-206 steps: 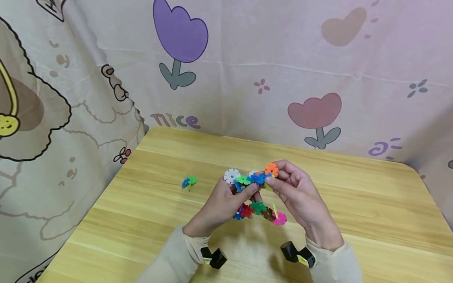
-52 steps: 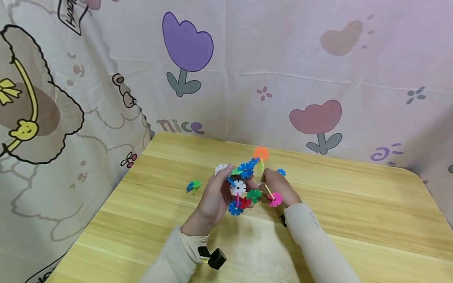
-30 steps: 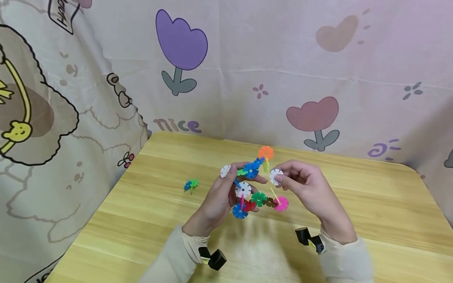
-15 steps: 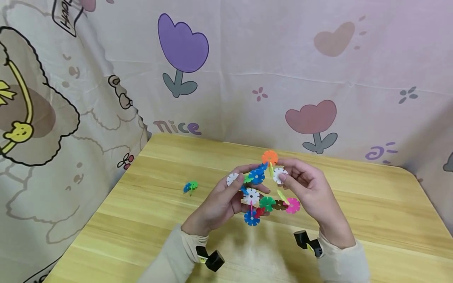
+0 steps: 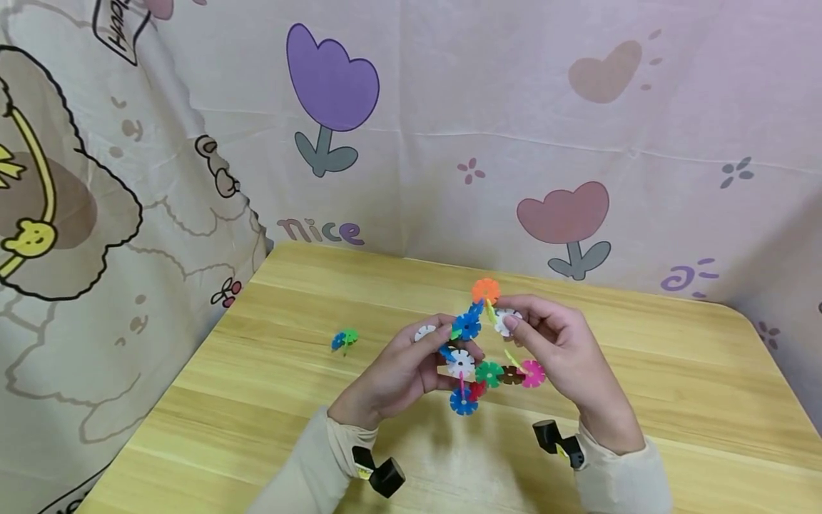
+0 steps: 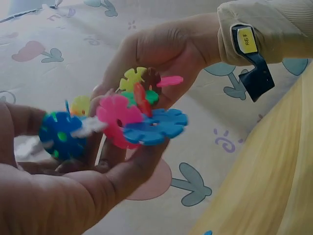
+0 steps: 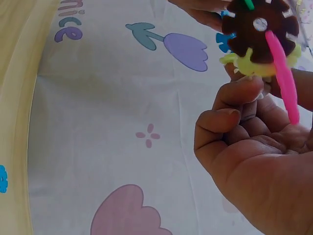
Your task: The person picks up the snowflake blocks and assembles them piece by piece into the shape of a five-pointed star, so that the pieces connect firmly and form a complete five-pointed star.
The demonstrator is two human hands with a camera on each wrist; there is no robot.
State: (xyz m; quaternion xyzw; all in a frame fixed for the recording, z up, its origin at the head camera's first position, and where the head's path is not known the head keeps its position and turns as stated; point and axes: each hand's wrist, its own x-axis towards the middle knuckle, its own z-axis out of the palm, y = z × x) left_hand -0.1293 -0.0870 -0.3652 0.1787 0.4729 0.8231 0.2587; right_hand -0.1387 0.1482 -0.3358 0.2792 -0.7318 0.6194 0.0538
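A chain of interlocking plastic flower discs hangs above the table, running from an orange disc [image 5: 485, 291] through several blue, white and green ones to a pink disc [image 5: 533, 373]. My left hand [image 5: 401, 368] grips its left side, thumb near a white disc [image 5: 425, 333] and other fingers behind. Between thumb and fingertips, my right hand [image 5: 565, 350] pinches another white disc [image 5: 504, 322] against the yellow disc [image 5: 491, 312] below the orange one. Whether these two are slotted together I cannot tell. In the right wrist view a brown disc [image 7: 244, 39] hides part of the chain.
A small joined blue and green disc piece [image 5: 345, 340] stands on the wooden table [image 5: 289, 300] to the left. A loose blue disc [image 7: 3, 179] lies on the table in the right wrist view. A printed cloth [image 5: 437, 200] hangs behind the table.
My right hand has come up from behind the chain with a white disc and brought it left against the yellow disc. The chain has tilted and shifted slightly right and down in my left hand.
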